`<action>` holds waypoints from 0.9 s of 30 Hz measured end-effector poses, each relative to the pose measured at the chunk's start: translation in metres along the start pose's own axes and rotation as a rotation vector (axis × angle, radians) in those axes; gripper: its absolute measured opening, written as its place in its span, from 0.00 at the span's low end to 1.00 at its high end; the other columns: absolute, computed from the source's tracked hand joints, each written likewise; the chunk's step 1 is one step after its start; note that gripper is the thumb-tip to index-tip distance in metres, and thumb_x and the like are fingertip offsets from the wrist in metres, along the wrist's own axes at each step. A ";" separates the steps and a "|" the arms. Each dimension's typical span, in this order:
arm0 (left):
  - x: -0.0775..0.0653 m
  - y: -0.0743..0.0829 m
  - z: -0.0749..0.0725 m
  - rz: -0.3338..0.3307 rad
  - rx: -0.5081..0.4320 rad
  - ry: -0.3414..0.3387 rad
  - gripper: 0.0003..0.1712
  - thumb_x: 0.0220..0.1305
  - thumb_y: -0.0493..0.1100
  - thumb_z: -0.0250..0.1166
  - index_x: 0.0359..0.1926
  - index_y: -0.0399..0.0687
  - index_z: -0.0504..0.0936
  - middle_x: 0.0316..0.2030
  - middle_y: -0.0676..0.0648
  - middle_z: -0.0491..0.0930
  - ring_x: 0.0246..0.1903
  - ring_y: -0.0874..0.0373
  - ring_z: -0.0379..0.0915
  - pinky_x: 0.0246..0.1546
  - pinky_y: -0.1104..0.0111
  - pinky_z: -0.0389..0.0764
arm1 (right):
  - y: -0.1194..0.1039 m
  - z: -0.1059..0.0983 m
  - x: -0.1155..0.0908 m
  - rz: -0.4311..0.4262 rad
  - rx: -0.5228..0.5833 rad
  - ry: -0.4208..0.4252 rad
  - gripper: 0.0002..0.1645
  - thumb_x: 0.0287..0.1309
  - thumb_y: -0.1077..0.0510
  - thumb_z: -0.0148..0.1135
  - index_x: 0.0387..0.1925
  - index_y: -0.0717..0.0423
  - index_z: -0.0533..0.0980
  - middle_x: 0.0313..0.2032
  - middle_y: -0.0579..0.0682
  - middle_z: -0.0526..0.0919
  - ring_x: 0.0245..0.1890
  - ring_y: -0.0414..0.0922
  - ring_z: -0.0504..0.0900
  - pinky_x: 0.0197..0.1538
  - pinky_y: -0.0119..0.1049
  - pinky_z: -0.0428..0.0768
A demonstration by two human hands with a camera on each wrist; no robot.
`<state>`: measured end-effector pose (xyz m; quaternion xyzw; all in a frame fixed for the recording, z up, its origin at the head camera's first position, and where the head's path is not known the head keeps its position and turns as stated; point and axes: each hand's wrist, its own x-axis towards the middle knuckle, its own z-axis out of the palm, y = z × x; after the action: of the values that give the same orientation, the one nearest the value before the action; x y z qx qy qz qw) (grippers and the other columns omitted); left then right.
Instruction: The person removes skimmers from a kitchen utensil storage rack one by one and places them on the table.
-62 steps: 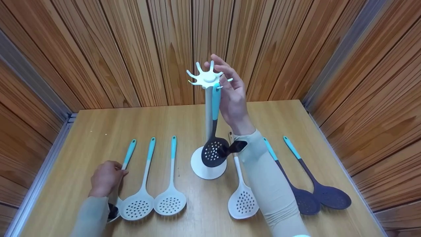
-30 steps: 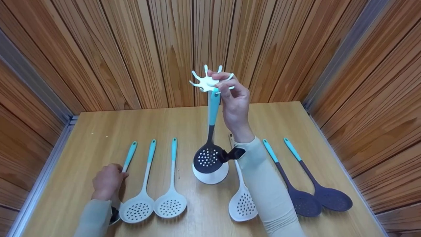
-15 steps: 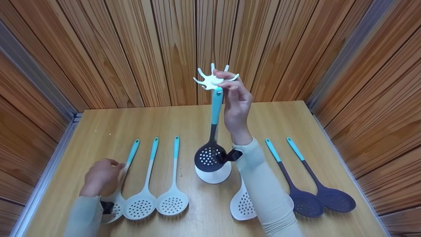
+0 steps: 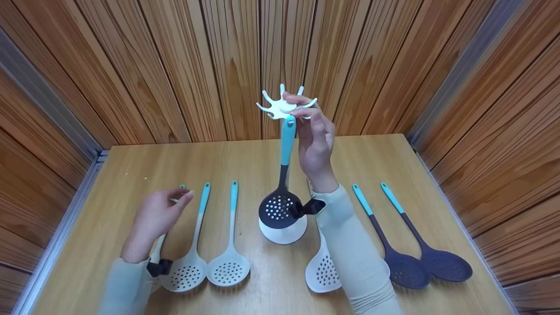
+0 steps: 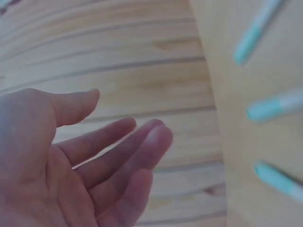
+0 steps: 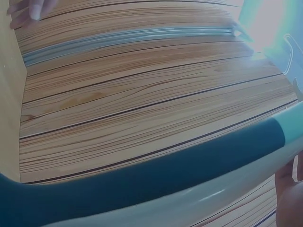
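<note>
My right hand (image 4: 317, 146) grips the hooked top of a white utensil stand (image 4: 275, 107), thumb and fingers around its rim. From a front hook hangs a dark skimmer (image 4: 280, 212) with a turquoise handle; its neck crosses the right wrist view in front of the white post. My left hand (image 4: 155, 214) is above the leftmost pale skimmer (image 4: 158, 249), covering much of it. In the left wrist view its fingers (image 5: 118, 161) are loosely bent, with nothing between them and the thumb apart. Two more pale skimmers (image 4: 186, 275) lie beside it.
Right of the stand lies a white perforated utensil (image 4: 323, 273), partly behind my right forearm. Two dark utensils with turquoise handles (image 4: 409, 269) lie further right, their heads close together. Wood-panelled walls (image 4: 232, 70) enclose the wooden table (image 4: 262, 280) behind and at both sides.
My left hand has let go of the leftmost skimmer and moved up and to the right. Earlier my right hand came down from behind the hooks onto the stand's top, where it stays.
</note>
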<state>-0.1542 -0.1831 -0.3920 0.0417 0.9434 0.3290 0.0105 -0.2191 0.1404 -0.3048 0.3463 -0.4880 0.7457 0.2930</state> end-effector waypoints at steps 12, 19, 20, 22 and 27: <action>0.003 0.052 0.039 0.277 -0.250 0.123 0.14 0.70 0.48 0.64 0.49 0.46 0.86 0.42 0.51 0.85 0.40 0.58 0.80 0.38 0.62 0.83 | 0.000 -0.001 -0.002 -0.013 -0.028 -0.025 0.21 0.69 0.37 0.51 0.40 0.42 0.85 0.53 0.48 0.82 0.62 0.62 0.72 0.65 0.61 0.65; 0.006 0.080 0.060 0.401 -0.440 0.161 0.13 0.69 0.46 0.65 0.51 0.47 0.84 0.45 0.52 0.85 0.45 0.58 0.79 0.49 0.58 0.79 | 0.000 0.000 -0.002 -0.007 -0.017 -0.026 0.21 0.70 0.37 0.51 0.40 0.42 0.85 0.53 0.48 0.82 0.62 0.61 0.72 0.66 0.61 0.64; 0.006 0.084 0.063 0.408 -0.450 0.169 0.14 0.69 0.47 0.66 0.51 0.48 0.84 0.45 0.52 0.85 0.46 0.59 0.78 0.51 0.57 0.78 | 0.000 0.000 -0.002 -0.006 -0.015 -0.025 0.21 0.70 0.37 0.51 0.40 0.42 0.85 0.53 0.48 0.82 0.62 0.61 0.72 0.66 0.61 0.64; 0.007 0.090 0.069 0.409 -0.470 0.176 0.14 0.68 0.48 0.66 0.52 0.49 0.84 0.46 0.53 0.84 0.48 0.59 0.78 0.54 0.56 0.76 | -0.001 0.000 -0.002 -0.005 -0.013 -0.028 0.21 0.71 0.37 0.51 0.40 0.42 0.85 0.53 0.48 0.82 0.62 0.61 0.71 0.66 0.61 0.64; 0.008 0.102 0.085 0.413 -0.542 0.176 0.16 0.68 0.47 0.66 0.54 0.50 0.83 0.48 0.54 0.83 0.50 0.60 0.77 0.56 0.55 0.74 | 0.001 -0.002 -0.002 -0.014 -0.005 -0.042 0.22 0.71 0.38 0.50 0.41 0.44 0.85 0.53 0.49 0.82 0.63 0.61 0.71 0.67 0.61 0.62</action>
<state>-0.1505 -0.0503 -0.3955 0.1989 0.7907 0.5649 -0.1270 -0.2189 0.1415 -0.3069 0.3645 -0.4935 0.7350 0.2887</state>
